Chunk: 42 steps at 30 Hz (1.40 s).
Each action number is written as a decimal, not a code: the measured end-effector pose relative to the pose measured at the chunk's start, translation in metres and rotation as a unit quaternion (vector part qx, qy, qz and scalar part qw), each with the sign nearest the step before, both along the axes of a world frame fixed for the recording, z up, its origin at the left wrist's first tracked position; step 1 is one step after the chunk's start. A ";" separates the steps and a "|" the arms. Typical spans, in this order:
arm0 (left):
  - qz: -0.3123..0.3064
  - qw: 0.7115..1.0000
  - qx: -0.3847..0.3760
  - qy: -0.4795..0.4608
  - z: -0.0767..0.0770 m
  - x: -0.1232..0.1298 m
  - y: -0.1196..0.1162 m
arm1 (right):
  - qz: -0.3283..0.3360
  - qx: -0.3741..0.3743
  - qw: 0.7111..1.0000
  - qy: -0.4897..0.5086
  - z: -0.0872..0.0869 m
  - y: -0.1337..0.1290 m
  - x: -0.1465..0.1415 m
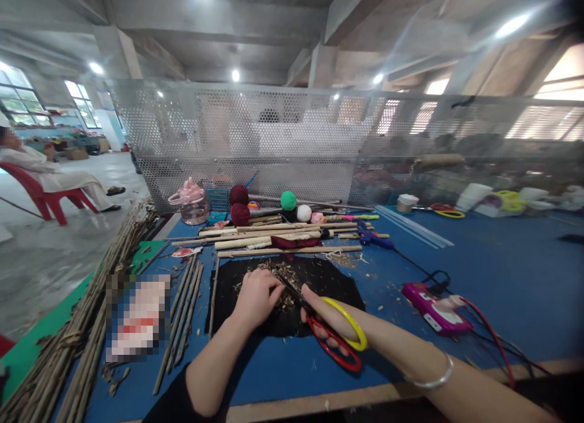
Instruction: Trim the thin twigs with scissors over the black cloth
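My right hand (328, 319) is closed around large scissors (335, 344) with one red and one yellow handle loop. Their dark blades point up and left toward my left hand (258, 295). The left hand has its fingers curled together near the blade tips; what it pinches, if anything, is too small to make out. Both hands are over a black cloth (337, 280) on the blue table. Brown dry scraps (287, 271) lie scattered on the cloth around the fingertips.
Stick bundles (109, 277) fill the left side, with thin sticks (182, 313) beside the cloth. Behind it lie wooden rods (292, 231), yarn balls (239, 204) and a glue gun (376, 237). A magenta power strip (433, 310) with cords is at right. A person (59, 170) sits far left.
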<state>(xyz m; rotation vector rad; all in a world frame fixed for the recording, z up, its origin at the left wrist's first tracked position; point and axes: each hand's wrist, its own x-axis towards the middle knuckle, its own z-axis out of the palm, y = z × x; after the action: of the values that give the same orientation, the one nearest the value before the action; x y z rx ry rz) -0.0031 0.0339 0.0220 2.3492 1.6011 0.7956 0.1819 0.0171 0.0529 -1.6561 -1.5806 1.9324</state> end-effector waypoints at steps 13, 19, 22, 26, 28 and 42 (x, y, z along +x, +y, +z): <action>0.008 1.000 0.004 -0.003 0.001 -0.005 0.003 | -0.006 0.059 0.998 0.017 -0.011 -0.003 0.010; 0.019 0.990 -0.054 -0.132 0.002 -0.015 0.007 | -0.058 0.046 0.995 0.066 -0.015 -0.002 0.024; 0.051 0.976 -0.063 -0.203 0.005 -0.024 0.012 | -0.098 0.025 0.990 0.094 -0.023 -0.002 0.033; 0.133 0.959 -0.019 -0.249 0.005 -0.045 0.023 | -0.152 0.045 0.976 0.147 -0.034 -0.003 0.045; 0.179 0.962 -0.021 -0.204 0.003 -0.056 0.027 | -0.169 0.063 0.970 0.164 -0.037 -0.002 0.048; 0.070 0.978 -0.186 0.056 0.003 -0.054 0.017 | -0.156 0.196 0.957 0.146 -0.010 0.072 0.019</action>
<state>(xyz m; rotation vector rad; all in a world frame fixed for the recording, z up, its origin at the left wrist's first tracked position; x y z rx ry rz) -0.0568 0.0506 0.0250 2.0639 1.7952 0.3482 0.2010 0.0892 0.0429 -1.2962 -1.3772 1.5022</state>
